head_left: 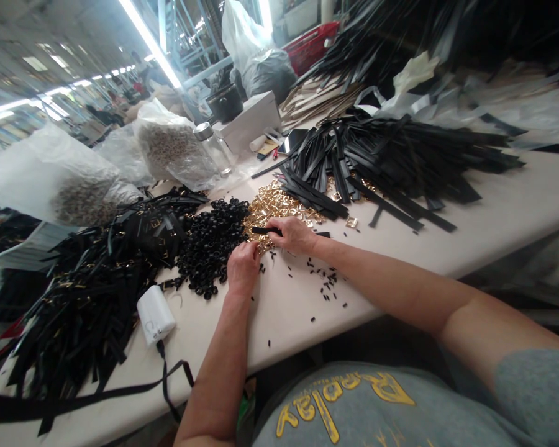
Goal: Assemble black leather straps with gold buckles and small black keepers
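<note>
My right hand (294,236) pinches a short black strap (263,230), one end of which sticks out to the left past the fingertips. Just below it on the left, my left hand (243,266) is closed with its fingertips together. Whatever those fingers hold is too small or hidden to make out. Both hands are at the near edge of a pile of gold buckles (272,202). Black loops (214,239) are heaped directly left of the buckles. Small black bits (327,282) lie scattered on the table to the right of my hands.
Loose black straps (391,155) lie piled at the right; straps with buckles (93,279) cover the left. A white box-shaped device (155,315) with a black cable stands near the front. Behind are filled plastic bags (168,146), a glass jar (213,148) and a white box (254,121).
</note>
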A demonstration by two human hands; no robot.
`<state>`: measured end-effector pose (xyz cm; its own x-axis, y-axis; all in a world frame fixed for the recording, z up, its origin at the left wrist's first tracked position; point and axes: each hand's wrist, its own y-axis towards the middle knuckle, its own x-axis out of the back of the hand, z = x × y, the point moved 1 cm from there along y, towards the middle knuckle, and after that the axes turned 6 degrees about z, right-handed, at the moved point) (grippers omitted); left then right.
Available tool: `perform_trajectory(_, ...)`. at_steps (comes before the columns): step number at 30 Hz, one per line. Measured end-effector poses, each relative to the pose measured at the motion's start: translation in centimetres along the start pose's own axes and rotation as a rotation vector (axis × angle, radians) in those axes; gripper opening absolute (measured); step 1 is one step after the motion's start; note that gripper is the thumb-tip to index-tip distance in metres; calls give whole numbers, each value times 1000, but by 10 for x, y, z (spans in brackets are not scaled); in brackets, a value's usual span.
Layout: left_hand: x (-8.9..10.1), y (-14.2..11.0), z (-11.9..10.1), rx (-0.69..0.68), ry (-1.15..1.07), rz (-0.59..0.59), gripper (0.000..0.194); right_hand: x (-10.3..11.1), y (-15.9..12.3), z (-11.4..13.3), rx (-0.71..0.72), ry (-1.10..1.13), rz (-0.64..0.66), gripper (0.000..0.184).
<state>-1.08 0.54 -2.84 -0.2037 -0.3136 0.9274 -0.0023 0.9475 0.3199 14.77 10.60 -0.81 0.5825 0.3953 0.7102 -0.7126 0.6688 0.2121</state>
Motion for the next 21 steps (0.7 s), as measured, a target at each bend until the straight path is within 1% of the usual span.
perform_trajectory(4,5,0,-5,-13,-35,53,13,0,0,0,8,17,-7,14)
perform_trajectory(7,6,-1,-9,-10,23,73,13,0,-1,0,8,14,-4,14)
perform_trajectory(10,2,0,-10,16,84,66,16,-1,-1,-1,9,15,-2,13)
perform_trajectory(13,-1,1,-6,60,61,31,25,0,-1,-1,11,39,5,12)
perform_trajectory(15,-2,1,-1,91,3,8,27,1,-1,0,11,74,4,11)
perform_trajectory(18,0,0,6,118,-120,-11,26,1,0,0,18,155,-7,10)
perform_trajectory(20,3,0,8,162,-267,-45,23,0,0,0,18,229,-27,8)
perform_trajectory(21,4,-1,8,208,-383,-73,21,-1,1,0,12,278,-36,7)
